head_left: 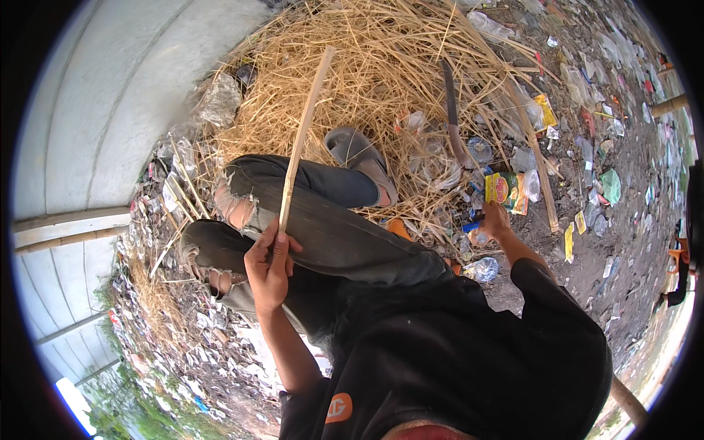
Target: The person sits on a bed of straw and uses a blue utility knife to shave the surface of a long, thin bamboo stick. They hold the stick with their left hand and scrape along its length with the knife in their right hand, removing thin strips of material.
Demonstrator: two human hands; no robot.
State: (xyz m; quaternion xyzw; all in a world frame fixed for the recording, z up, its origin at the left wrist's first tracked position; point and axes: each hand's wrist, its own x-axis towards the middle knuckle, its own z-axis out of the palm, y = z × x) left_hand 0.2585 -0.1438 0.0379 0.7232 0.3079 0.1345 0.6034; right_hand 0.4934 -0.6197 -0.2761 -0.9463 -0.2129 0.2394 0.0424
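Note:
In my left hand (pixel 271 268) is a long, pale split-bamboo strip (pixel 306 121), its lower end between thumb and fingers. The strip rises, slightly tilted, past my bent knee. My right hand (pixel 493 222) reaches down to the littered ground, at the lower edge of a yellow-and-green packet (pixel 506 191). Its fingers look curled, but what they hold, if anything, is hidden. Ahead of that hand lies a long tool with a dark straight part and a brownish curved part (pixel 457 145), apart from my fingers.
A heap of straw-coloured bamboo shavings (pixel 352 81) spreads beyond my shoe (pixel 359 154). Long bamboo strips (pixel 539 169) lie on the right. Plastic litter and a clear crumpled plastic piece (pixel 482 269) cover the ground. A pale panelled wall (pixel 110 95) stands on the left.

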